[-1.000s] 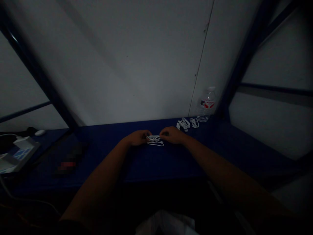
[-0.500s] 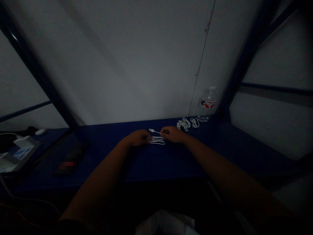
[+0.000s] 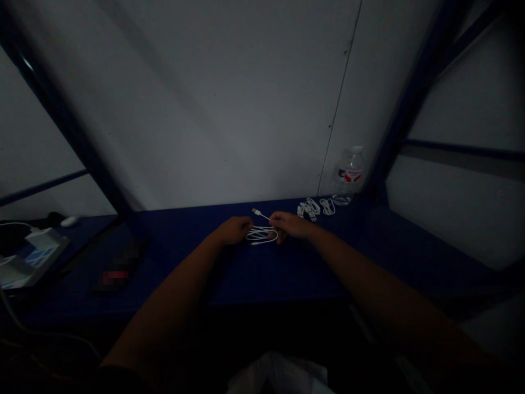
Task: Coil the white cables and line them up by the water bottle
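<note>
A white USB cable [image 3: 262,239] is gathered in flat loops between my two hands, just above the blue tabletop. My right hand [image 3: 288,225] pinches it near its USB plug, with the other fingers curled at the right end of the loops. The plug sticks out up and to the left. At the left end, my left hand [image 3: 235,230] has its fingers closed at the upper strands; the exact grip is dark and small. The lower loop ends and the cable's other tip show below the left fingertips.
Coiled white cables [image 3: 310,209] lie right of my right hand, with another small coil [image 3: 327,206] beside them. A clear bottle [image 3: 348,178] stands by the wall. Left are a pixelated dark item [image 3: 118,268] and a power strip [image 3: 45,254]. Blue posts flank the table [image 3: 262,284].
The left ends of the loops have come into view below my left fingers. The plug has tilted upward, and my right fingers now reach down behind the loops.
</note>
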`<state>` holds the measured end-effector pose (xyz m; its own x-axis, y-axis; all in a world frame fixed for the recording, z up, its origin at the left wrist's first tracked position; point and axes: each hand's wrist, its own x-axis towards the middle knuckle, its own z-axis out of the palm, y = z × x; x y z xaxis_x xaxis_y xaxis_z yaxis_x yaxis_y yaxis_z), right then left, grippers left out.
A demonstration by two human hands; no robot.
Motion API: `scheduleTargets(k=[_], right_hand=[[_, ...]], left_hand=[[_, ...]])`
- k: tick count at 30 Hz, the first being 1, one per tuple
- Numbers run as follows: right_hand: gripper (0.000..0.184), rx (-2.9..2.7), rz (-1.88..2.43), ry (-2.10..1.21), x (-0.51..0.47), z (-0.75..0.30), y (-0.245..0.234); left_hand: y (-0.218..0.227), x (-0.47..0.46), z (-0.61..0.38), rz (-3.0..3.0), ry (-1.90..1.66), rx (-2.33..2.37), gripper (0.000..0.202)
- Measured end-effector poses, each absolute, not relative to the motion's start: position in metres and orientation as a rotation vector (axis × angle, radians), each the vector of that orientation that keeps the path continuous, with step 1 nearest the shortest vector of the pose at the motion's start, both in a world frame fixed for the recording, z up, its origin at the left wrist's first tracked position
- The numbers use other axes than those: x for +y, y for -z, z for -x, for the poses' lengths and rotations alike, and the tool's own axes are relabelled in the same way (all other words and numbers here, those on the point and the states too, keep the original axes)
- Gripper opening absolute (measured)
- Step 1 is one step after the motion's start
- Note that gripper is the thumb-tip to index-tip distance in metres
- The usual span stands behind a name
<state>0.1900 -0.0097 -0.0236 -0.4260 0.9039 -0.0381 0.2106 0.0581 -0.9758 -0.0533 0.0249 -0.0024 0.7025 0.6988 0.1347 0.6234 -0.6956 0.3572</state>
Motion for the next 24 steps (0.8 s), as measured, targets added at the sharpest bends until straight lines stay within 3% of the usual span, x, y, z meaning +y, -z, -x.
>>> scheduleTargets(k=[10, 13, 18, 24], right_hand=[[0.022, -1.297, 0.984, -1.488, -0.008, -0.188, 0.021], [0.019, -1.173, 0.907, -1.503, -0.006, -0.188, 0.022], [0.015, -1.107, 0.873, -1.450, -0.004, -0.185, 0.023], [0.014, -1.071, 0.854, -1.397, -0.001, -0.185, 0.023]], left_hand=[[0.000, 0.024, 0.049, -2.388, -0.864, 1.238, 0.039], [-0.003, 0.019, 0.043, -2.282, -0.830, 1.117, 0.048], [-0.003, 0.011, 0.035, -2.056, -1.033, 1.171, 0.045], [-0.019, 0.003, 0.039, -2.251, -1.175, 1.130, 0.046]])
